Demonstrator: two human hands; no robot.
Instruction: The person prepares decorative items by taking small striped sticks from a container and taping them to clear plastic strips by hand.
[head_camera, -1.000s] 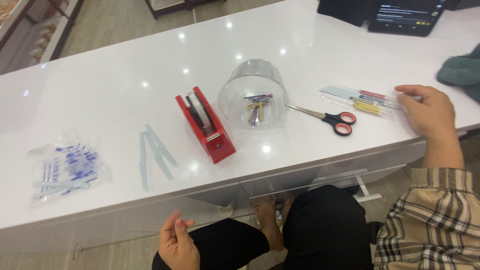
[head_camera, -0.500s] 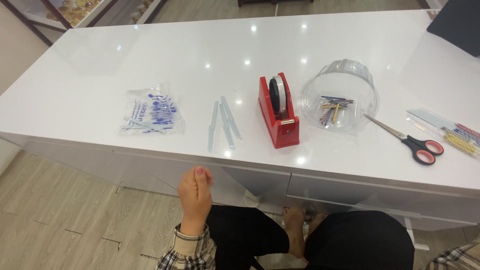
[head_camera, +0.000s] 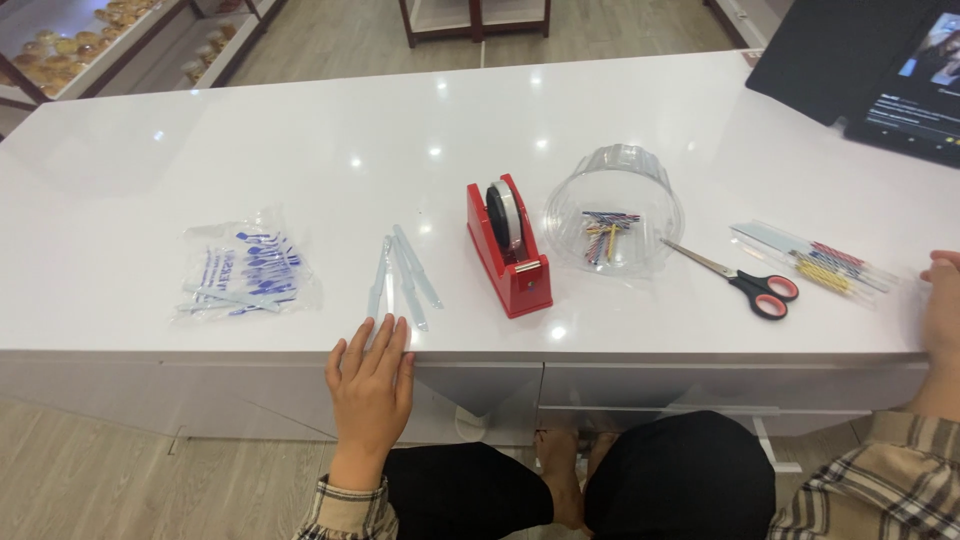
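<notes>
Left hand (head_camera: 372, 385) now reaching up, open and flat, fingertips touching the plastic knives (head_camera: 400, 272); right hand (head_camera: 942, 305) resting empty at the counter (head_camera: 300, 150) edge.

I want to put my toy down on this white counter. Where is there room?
The whole far half of the counter is bare, behind the plastic bag and red tape dispenser. The near left corner beside the bag is free too. It is crowded on the right: clear tub, scissors, candle packets and right hand. The left hand covers the front edge.

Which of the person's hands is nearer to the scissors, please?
Right. The right hand rests at the counter edge just beside the scissors; the left hand lies far across, past the tape dispenser.
</notes>
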